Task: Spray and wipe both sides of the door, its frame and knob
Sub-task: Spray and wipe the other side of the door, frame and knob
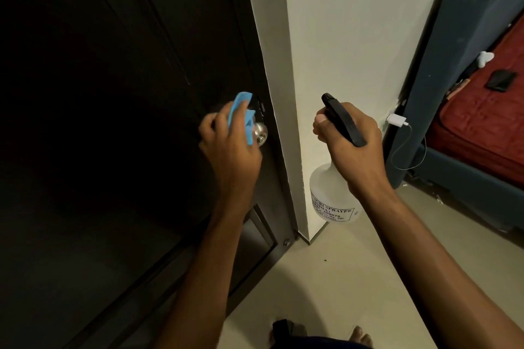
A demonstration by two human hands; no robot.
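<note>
Door (113,122), dark brown and panelled, fills the left half of the view, shut against its dark frame (279,167), which runs along the white wall corner (286,93). Pale floor (340,278) spreads below, and a bed (482,122) with a red cover and blue-grey padded surround stands at the right, a small black item lying on the cover.

Left hand (226,147) is at the door's right edge, its fingers curled round a folded blue cloth (241,116) that it presses against the round silver knob (61,133). The knob's shiny face shows just right of the cloth, close to the frame.

Right hand (348,144) is held clear of the door, in front of the wall corner, gripping the black trigger head of a spray bottle (329,195). The nozzle points up and away towards the wall. The bottle's cloudy white body hangs below the wrist, and its label carries black print of which "SPRAYER" can be read; the smaller lines are too blurred to make out.

A white charger (397,119) is plugged in on the wall beside the bed, its thin cable looping down.
</note>
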